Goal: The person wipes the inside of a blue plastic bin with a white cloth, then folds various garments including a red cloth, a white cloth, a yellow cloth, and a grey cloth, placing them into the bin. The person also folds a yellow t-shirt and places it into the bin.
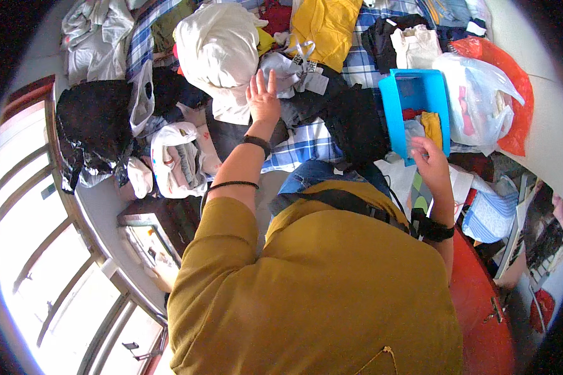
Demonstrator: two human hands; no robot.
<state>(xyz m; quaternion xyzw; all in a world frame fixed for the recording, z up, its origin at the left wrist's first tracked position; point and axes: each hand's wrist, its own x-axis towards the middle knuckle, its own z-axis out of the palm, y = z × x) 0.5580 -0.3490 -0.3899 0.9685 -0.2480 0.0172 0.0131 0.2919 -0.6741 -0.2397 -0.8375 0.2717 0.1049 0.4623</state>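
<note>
1. The white garment (222,47) lies bunched in a rounded heap at the top of the pile of clothes, just left of the middle. It looks soft and light, limp cloth with no stiffness, so it will likely sag and trail when lifted; a gathered fold near its lower edge seems the surest place to pinch it.
2. The left hand (263,97) lies flat against the lower right edge of that heap, fingers spread and unclenched, gripping nothing.
3. The blue plastic bin (415,94) stands to the right, tilted, with yellow and red cloth inside. It looks rigid and light, and smooth enough to slip; its rim is the natural hold.
4. The right hand (430,164) is at the bin's near rim with fingers curled; whether it truly clasps the rim or the cloth there I cannot tell.
5. Around these: a yellow shirt (325,25) above, a blue checked cloth (303,144) below the left hand, dark garments (356,119) between the hands, and a clear plastic bag (475,94) against an orange bag (513,94) at the right.
</note>
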